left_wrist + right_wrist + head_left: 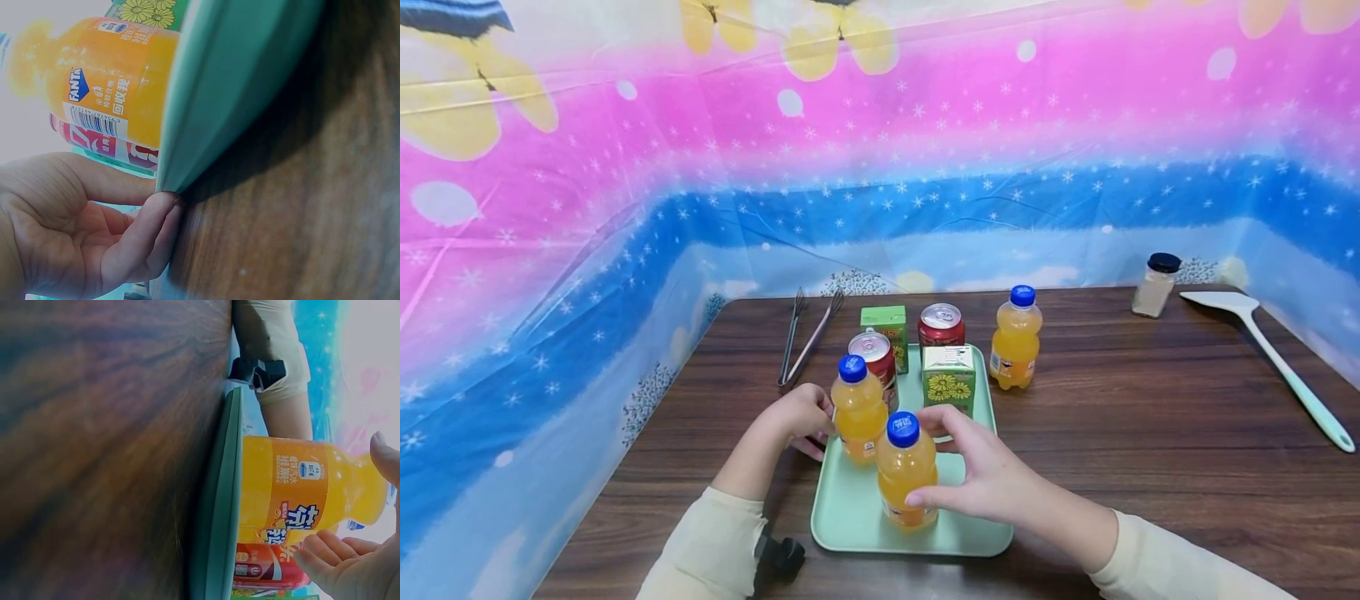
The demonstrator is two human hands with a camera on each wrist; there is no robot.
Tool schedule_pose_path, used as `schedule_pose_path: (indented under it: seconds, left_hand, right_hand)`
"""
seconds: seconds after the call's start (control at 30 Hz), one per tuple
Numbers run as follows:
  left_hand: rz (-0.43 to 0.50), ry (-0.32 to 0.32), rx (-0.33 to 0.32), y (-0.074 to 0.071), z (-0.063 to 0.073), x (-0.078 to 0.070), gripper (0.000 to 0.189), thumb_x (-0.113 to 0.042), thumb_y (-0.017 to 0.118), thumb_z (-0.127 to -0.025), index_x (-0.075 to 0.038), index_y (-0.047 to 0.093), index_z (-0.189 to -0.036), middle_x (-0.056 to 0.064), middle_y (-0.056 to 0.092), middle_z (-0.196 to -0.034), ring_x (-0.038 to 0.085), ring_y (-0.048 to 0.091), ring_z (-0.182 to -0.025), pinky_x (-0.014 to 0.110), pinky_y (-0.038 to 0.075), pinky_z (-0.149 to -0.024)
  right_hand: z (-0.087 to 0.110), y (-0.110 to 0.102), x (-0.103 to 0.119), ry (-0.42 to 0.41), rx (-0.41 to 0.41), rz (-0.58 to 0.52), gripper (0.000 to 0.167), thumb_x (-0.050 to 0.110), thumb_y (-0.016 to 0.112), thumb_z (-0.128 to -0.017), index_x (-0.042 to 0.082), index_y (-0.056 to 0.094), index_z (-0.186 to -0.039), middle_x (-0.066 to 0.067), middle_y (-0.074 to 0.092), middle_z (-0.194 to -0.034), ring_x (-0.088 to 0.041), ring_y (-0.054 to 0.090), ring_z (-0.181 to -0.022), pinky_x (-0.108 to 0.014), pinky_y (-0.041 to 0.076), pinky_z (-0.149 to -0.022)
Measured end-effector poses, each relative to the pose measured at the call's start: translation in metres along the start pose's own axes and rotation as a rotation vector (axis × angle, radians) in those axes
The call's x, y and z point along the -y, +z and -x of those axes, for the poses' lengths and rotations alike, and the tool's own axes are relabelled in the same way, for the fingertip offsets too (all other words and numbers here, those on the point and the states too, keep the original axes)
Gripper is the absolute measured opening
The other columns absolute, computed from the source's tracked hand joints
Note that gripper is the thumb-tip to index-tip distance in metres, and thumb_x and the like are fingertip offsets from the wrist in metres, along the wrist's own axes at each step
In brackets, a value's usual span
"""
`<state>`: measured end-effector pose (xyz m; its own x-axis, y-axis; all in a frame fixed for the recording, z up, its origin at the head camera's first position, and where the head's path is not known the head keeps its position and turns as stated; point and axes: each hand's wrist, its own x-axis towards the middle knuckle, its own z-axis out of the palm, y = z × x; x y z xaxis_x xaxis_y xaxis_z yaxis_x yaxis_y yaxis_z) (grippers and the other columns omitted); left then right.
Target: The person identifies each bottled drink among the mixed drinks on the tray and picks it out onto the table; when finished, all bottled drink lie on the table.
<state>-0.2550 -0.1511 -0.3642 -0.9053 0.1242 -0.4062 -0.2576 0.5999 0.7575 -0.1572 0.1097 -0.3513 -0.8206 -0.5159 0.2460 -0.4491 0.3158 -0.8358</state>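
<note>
On a light green tray (842,533) stand two orange Fanta bottles with blue caps, a front bottle (907,479) and a left bottle (859,417). My left hand (805,419) pinches the tray's left rim between thumb and fingers, beside the left bottle; the left wrist view shows the thumb on the rim. My right hand (977,471) is spread around the right side of the front bottle, thumb apart from the fingers. In the right wrist view the fingers (331,550) lie close by the bottle, not curled round it.
Also on the tray are two red cans, a near can (872,350) and a far can (942,325), and two green drink cartons (949,383). A third orange bottle (1017,342) stands right of it. Tongs (805,342), a black-lidded jar (1153,287) and a spatula (1277,358) lie farther out.
</note>
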Motion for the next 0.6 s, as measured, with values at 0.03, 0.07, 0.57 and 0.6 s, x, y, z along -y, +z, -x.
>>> schedule_pose_path:
  seconds: [0.03, 0.07, 0.57, 0.6]
  left_hand:
    - [0.000, 0.000, 0.000, 0.0000, -0.0002, 0.0002, 0.018, 0.008, 0.063, -0.080, 0.002, 0.049, -0.090, 0.015, 0.051, -0.077, 0.023, 0.054, -0.061, 0.037, 0.058, -0.053]
    - [0.001, 0.001, 0.000, -0.0001, -0.0003, 0.0005, 0.018, 0.008, 0.063, -0.080, 0.002, 0.049, -0.090, 0.015, 0.051, -0.077, 0.023, 0.054, -0.060, 0.037, 0.058, -0.053]
    - [0.004, -0.009, 0.001, 0.0004, -0.0036, 0.0014, 0.018, 0.009, 0.063, -0.079, 0.002, 0.049, -0.088, 0.014, 0.050, -0.076, 0.022, 0.054, -0.061, 0.038, 0.058, -0.054]
    - [0.001, -0.007, -0.001, 0.0003, -0.0036, 0.0015, 0.018, 0.009, 0.063, -0.079, 0.002, 0.049, -0.088, 0.014, 0.050, -0.076, 0.022, 0.053, -0.061, 0.038, 0.058, -0.054]
  right_hand:
    - [-0.0001, 0.0003, 0.0004, 0.001, 0.001, 0.001, 0.066, 0.035, 0.079, -0.075, 0.021, 0.044, -0.128, 0.009, 0.053, -0.121, -0.007, 0.051, -0.111, -0.038, 0.048, -0.094]
    - [-0.0003, 0.0005, 0.0008, 0.001, 0.002, 0.003, 0.066, 0.035, 0.079, -0.075, 0.021, 0.043, -0.128, 0.010, 0.053, -0.121, -0.007, 0.051, -0.111, -0.038, 0.048, -0.093]
    - [-0.0036, 0.0041, 0.0041, 0.006, 0.003, 0.046, 0.066, 0.038, 0.079, -0.074, 0.021, 0.044, -0.127, 0.014, 0.054, -0.118, -0.006, 0.051, -0.107, -0.033, 0.048, -0.092]
    - [-0.0039, 0.0044, 0.0041, 0.004, 0.003, 0.048, 0.066, 0.038, 0.079, -0.074, 0.021, 0.044, -0.127, 0.014, 0.054, -0.118, -0.005, 0.051, -0.107, -0.032, 0.048, -0.092]
